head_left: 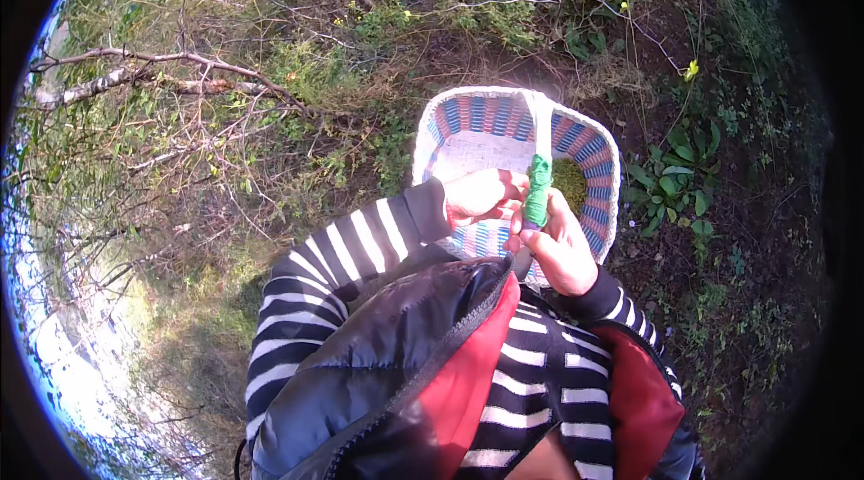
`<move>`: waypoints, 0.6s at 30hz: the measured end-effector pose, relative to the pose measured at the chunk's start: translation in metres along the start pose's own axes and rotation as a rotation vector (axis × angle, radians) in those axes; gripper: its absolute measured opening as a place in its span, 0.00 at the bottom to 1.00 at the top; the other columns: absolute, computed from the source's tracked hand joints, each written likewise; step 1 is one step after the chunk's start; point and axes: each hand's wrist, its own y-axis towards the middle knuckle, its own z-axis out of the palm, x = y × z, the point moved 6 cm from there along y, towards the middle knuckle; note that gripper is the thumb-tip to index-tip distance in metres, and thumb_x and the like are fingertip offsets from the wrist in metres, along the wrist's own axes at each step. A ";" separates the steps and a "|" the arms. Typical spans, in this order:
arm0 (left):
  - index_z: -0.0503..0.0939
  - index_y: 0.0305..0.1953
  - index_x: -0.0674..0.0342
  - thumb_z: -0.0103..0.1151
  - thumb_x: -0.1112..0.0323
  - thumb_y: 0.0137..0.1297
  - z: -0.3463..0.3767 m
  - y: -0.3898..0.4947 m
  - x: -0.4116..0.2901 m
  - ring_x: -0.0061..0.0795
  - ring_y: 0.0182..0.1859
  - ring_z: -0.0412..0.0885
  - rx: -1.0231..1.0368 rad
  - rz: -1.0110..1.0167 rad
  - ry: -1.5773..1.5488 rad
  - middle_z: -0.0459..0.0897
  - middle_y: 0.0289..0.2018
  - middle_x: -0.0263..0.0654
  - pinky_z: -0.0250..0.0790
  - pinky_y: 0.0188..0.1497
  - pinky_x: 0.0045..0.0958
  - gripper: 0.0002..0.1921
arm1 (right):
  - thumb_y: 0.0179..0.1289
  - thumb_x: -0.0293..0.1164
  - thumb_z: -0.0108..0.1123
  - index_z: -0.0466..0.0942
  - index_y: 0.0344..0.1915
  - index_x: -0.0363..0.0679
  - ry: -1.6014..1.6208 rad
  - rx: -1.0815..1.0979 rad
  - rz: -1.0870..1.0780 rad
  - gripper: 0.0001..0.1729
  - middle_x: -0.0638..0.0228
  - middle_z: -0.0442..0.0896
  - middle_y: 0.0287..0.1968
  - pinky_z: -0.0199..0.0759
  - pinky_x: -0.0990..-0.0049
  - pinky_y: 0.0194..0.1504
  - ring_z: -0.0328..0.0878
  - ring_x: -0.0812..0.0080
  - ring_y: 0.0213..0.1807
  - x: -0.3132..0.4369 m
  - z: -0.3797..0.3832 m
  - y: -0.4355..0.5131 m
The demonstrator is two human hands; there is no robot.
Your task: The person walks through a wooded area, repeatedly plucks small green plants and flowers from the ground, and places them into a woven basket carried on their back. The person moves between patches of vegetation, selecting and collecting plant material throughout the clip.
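A woven basket [516,109] with a white rim and blue and pink bands lies before me. Green wrapping [538,190] covers the middle of its white handle [542,122], which rises towards me. My right hand [563,244] is closed around the lower end of the wrapped part, thumb across it. From the left, my left hand [482,196] reaches to the handle with bent fingers; its fingertips are partly hidden, so what they grip cannot be told. A heap of small yellow-green plant matter [569,183] lies inside the basket at the right.
Bare, thin branches [202,61] spread across the left. Broad-leaved plants [675,176] grow right of the basket, and a thin twig with a yellow flower [690,70] hangs at the upper right. My open dark jacket [378,345] bulges below my hands.
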 end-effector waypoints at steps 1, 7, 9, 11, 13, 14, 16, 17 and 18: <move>0.69 0.51 0.68 0.45 0.65 0.66 0.005 0.011 0.012 0.34 0.40 0.79 0.079 -0.032 -0.015 0.77 0.40 0.48 0.74 0.44 0.30 0.16 | 0.56 0.22 0.51 0.58 0.52 0.36 -0.010 0.100 0.060 0.23 0.68 0.68 0.40 0.63 0.77 0.47 0.66 0.79 0.41 -0.003 0.012 0.006; 0.68 0.54 0.69 0.41 0.62 0.69 0.075 0.103 0.057 0.37 0.52 0.73 0.435 -0.172 -0.157 0.75 0.49 0.48 0.67 0.55 0.34 0.19 | 0.59 0.22 0.53 0.60 0.50 0.39 -0.109 0.431 0.206 0.19 0.71 0.68 0.36 0.63 0.81 0.41 0.65 0.80 0.37 -0.021 0.087 0.025; 0.77 0.43 0.63 0.47 0.61 0.65 0.091 0.140 0.060 0.31 0.40 0.80 0.289 0.059 0.510 0.81 0.35 0.42 0.72 0.43 0.30 0.14 | 0.59 0.21 0.52 0.62 0.50 0.39 0.126 0.651 0.314 0.19 0.70 0.70 0.36 0.66 0.79 0.42 0.67 0.78 0.38 -0.016 0.109 0.019; 0.77 0.40 0.62 0.47 0.60 0.65 0.096 0.145 0.073 0.31 0.38 0.79 0.124 0.115 1.135 0.80 0.33 0.41 0.72 0.40 0.30 0.13 | 0.56 0.20 0.53 0.64 0.53 0.37 -0.483 0.776 0.111 0.22 0.63 0.72 0.43 0.68 0.75 0.47 0.72 0.69 0.44 0.004 0.108 0.012; 0.77 0.37 0.61 0.47 0.60 0.64 0.090 0.126 0.084 0.32 0.36 0.79 0.012 0.121 1.389 0.80 0.31 0.41 0.71 0.38 0.30 0.12 | 0.53 0.21 0.56 0.66 0.55 0.37 -0.931 0.904 -0.405 0.26 0.56 0.71 0.50 0.68 0.72 0.49 0.72 0.61 0.49 0.027 0.119 -0.001; 0.77 0.36 0.60 0.48 0.60 0.63 0.084 0.108 0.087 0.32 0.35 0.79 -0.056 0.124 1.489 0.80 0.30 0.40 0.71 0.37 0.30 0.11 | 0.50 0.22 0.58 0.67 0.55 0.37 -0.896 1.010 -0.432 0.29 0.52 0.68 0.54 0.69 0.70 0.50 0.70 0.56 0.52 0.042 0.112 -0.006; 0.77 0.33 0.60 0.48 0.60 0.63 0.066 0.058 0.089 0.32 0.32 0.79 -0.207 0.149 1.626 0.79 0.27 0.39 0.71 0.34 0.30 0.11 | 0.55 0.21 0.56 0.70 0.52 0.36 -0.868 0.926 -0.280 0.22 0.54 0.70 0.51 0.67 0.71 0.48 0.71 0.62 0.50 0.046 0.096 -0.002; 0.77 0.31 0.59 0.48 0.60 0.62 0.057 0.030 0.090 0.32 0.31 0.79 -0.289 0.147 1.687 0.79 0.26 0.39 0.71 0.33 0.29 0.11 | 0.55 0.21 0.56 0.71 0.51 0.36 -0.902 0.845 -0.270 0.21 0.55 0.72 0.49 0.69 0.72 0.45 0.74 0.64 0.45 0.049 0.080 0.003; 0.77 0.30 0.59 0.48 0.60 0.62 0.046 0.002 0.092 0.33 0.30 0.79 -0.367 0.142 1.740 0.79 0.25 0.38 0.71 0.32 0.29 0.11 | 0.55 0.21 0.56 0.72 0.49 0.35 -0.945 0.706 -0.229 0.19 0.57 0.73 0.46 0.70 0.74 0.42 0.75 0.67 0.40 0.052 0.056 0.009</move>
